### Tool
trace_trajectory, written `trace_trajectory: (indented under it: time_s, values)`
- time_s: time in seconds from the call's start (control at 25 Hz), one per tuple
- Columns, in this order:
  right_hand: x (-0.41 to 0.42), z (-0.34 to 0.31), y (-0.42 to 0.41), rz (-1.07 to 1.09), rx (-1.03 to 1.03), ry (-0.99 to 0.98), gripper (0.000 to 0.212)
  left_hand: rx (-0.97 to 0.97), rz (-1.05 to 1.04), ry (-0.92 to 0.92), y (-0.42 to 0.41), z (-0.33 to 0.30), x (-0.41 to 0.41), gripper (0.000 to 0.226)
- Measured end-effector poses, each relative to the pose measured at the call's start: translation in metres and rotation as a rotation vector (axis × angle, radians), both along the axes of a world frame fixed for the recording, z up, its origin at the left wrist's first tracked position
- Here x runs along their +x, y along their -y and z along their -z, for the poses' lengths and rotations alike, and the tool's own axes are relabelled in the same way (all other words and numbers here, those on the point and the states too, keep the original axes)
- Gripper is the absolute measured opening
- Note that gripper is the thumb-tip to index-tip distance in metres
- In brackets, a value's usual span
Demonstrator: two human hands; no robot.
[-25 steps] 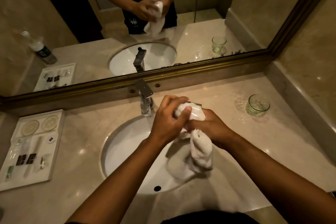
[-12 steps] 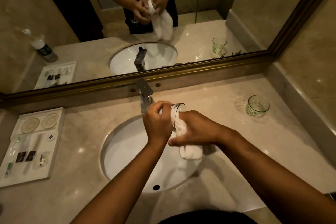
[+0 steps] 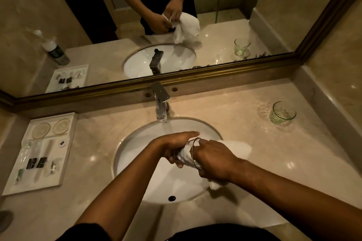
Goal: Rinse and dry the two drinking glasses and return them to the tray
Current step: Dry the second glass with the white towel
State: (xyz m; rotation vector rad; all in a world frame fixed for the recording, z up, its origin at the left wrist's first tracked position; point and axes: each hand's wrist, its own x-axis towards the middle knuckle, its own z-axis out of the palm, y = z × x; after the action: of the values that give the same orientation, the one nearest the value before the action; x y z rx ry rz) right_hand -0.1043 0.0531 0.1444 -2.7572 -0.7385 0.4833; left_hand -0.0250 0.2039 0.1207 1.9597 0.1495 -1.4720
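Over the white sink basin [image 3: 137, 162] my left hand [image 3: 172, 147] grips a clear drinking glass [image 3: 193, 149] lying on its side, rim toward the right. A white towel [image 3: 237, 148] is stuffed into the glass. My right hand [image 3: 214, 160] holds the towel at the rim, fingers reaching into the mouth, and loose cloth trails behind and below that hand. The second glass [image 3: 283, 113] stands upright on the counter at the far right, apart from both hands. The white tray [image 3: 64, 154] lies at the left, with two round coasters [image 3: 41, 130] at its far end.
A chrome faucet [image 3: 161, 101] rises behind the basin. The tray also carries small toiletry packets [image 3: 37, 162]. A gold-framed mirror [image 3: 195, 76] runs along the back and a marble wall [image 3: 333, 88] closes the right side. A bottle shows only in the mirror.
Both hands have dropped lower over the basin. The towel, first wrapped round the outside of the glass, is now pushed into it by my right hand.
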Motion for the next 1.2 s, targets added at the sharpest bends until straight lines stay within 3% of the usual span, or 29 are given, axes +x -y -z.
trace_trajectory:
  time_s: [0.12, 0.16, 0.24, 0.32, 0.4, 0.48, 0.52, 0.6, 0.68, 0.8, 0.88, 0.96, 1.0, 1.08, 1.2]
  values:
    - [0.006, 0.006, 0.01, 0.242, 0.238, -0.123, 0.023, -0.15, -0.124, 0.045, -0.018, -0.006, 0.003, 0.1]
    - [0.008, 0.005, 0.013, 0.375, 0.412, -0.218, 0.02, -0.218, -0.185, 0.107, -0.02, -0.009, -0.001, 0.099]
    - [0.014, -0.002, 0.019, 0.615, 0.78, -0.435, 0.027, -0.334, -0.336, 0.296, -0.013, -0.015, -0.011, 0.073]
    - [0.017, -0.005, 0.022, 0.675, 1.124, -0.683, 0.037, -0.446, -0.469, 0.601, -0.001, -0.011, -0.019, 0.039]
    - [0.02, -0.003, 0.019, 0.609, 1.365, -0.895, 0.045, -0.517, -0.452, 1.062, 0.003, -0.006, -0.021, 0.034]
    - [0.019, 0.002, 0.018, 0.487, 1.495, -1.024, 0.055, -0.566, -0.37, 1.459, 0.002, 0.001, -0.022, 0.026]
    - [0.021, 0.005, 0.018, 0.438, 1.475, -1.032, 0.06, -0.562, -0.378, 1.556, 0.002, 0.002, -0.025, 0.023]
    - [0.023, -0.003, 0.016, 0.377, 1.198, -0.854, 0.063, -0.514, -0.516, 1.544, 0.005, 0.002, -0.03, 0.022]
    - [0.025, -0.014, 0.011, 0.304, 0.732, -0.536, 0.055, -0.443, -0.724, 1.337, 0.01, 0.001, -0.031, 0.023]
    - [0.028, -0.017, -0.001, 0.067, 0.199, -0.031, 0.047, -0.283, -1.087, 0.7, 0.016, -0.003, -0.023, 0.016]
    - [0.027, -0.003, -0.005, -0.116, 0.029, 0.204, 0.037, -0.161, -1.081, 0.327, 0.013, -0.003, -0.017, 0.01]
    - [0.025, 0.011, -0.002, -0.149, -0.003, 0.315, 0.025, -0.118, -0.887, 0.24, 0.008, -0.002, -0.014, 0.016]
    - [0.024, 0.013, 0.002, -0.103, 0.038, 0.281, 0.024, -0.128, -0.785, 0.238, 0.005, -0.004, -0.013, 0.028]
    - [0.024, 0.011, 0.009, 0.088, 0.169, 0.076, 0.02, -0.141, -0.601, 0.309, 0.0, -0.009, -0.011, 0.054]
    - [0.03, 0.005, 0.021, 0.431, 0.56, -0.334, 0.015, -0.303, -0.389, 0.698, -0.005, -0.012, -0.015, 0.04]
